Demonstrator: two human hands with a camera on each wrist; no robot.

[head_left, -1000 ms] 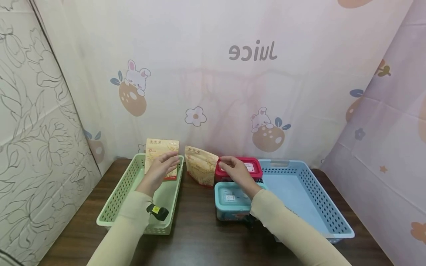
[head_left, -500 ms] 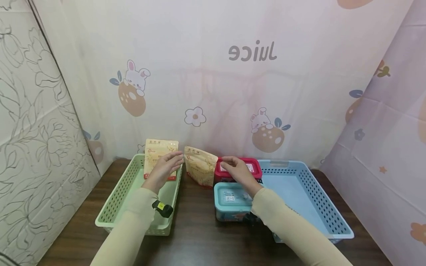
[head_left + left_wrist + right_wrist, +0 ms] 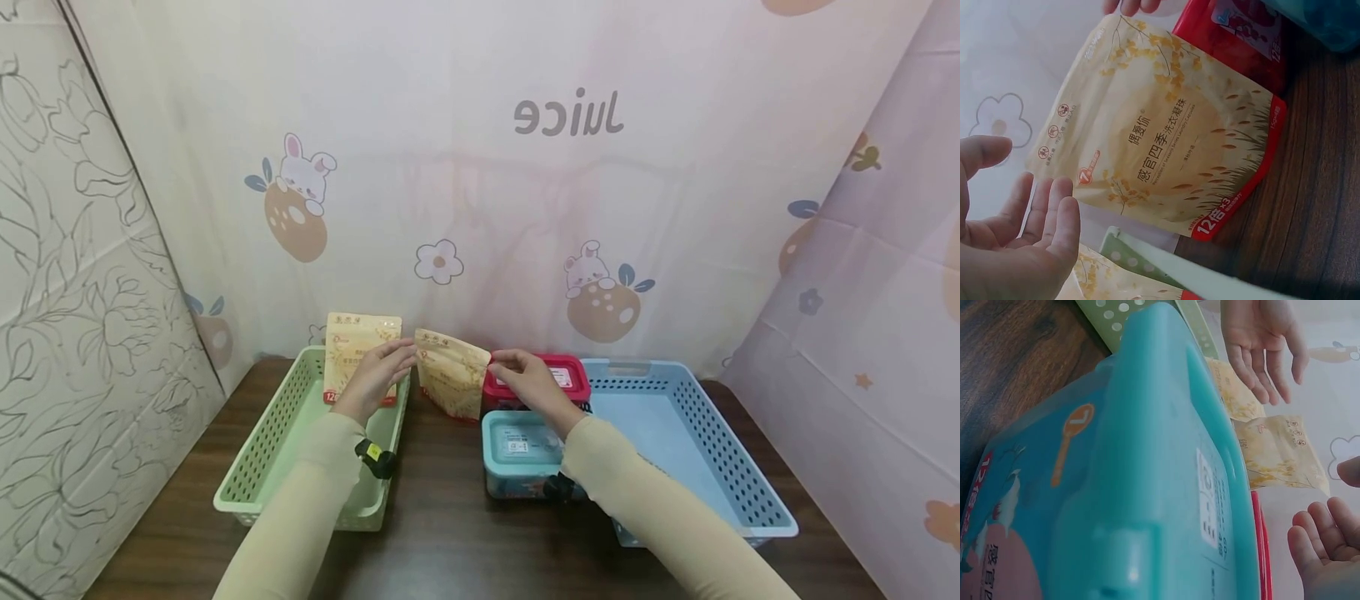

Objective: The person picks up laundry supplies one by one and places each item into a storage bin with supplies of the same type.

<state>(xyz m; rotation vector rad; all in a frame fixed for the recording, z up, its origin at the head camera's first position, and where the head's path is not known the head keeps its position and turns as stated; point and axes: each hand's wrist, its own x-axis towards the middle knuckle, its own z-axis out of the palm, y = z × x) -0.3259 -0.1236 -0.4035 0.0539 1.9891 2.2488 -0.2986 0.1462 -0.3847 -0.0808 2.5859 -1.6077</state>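
A: Our left hand (image 3: 372, 380) and right hand (image 3: 536, 385), fingers unclenched, grip nothing, flanking the pouch (image 3: 452, 375) right of the green basket (image 3: 262, 442).
B: Likely light, pliable; we should pinch its upper corners.

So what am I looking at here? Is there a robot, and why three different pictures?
No robot: these are a person's left hand and right hand. One camera sits on the head, looking forward and down; each wrist wears another, giving the two close-ups. On the dark wooden table are a green basket with a yellow pouch inside, a blue basket, a red-lidded box, a teal box and a second pouch between the hands. Both hands reach to its upper corners with fingers open; neither appears to grip anything.
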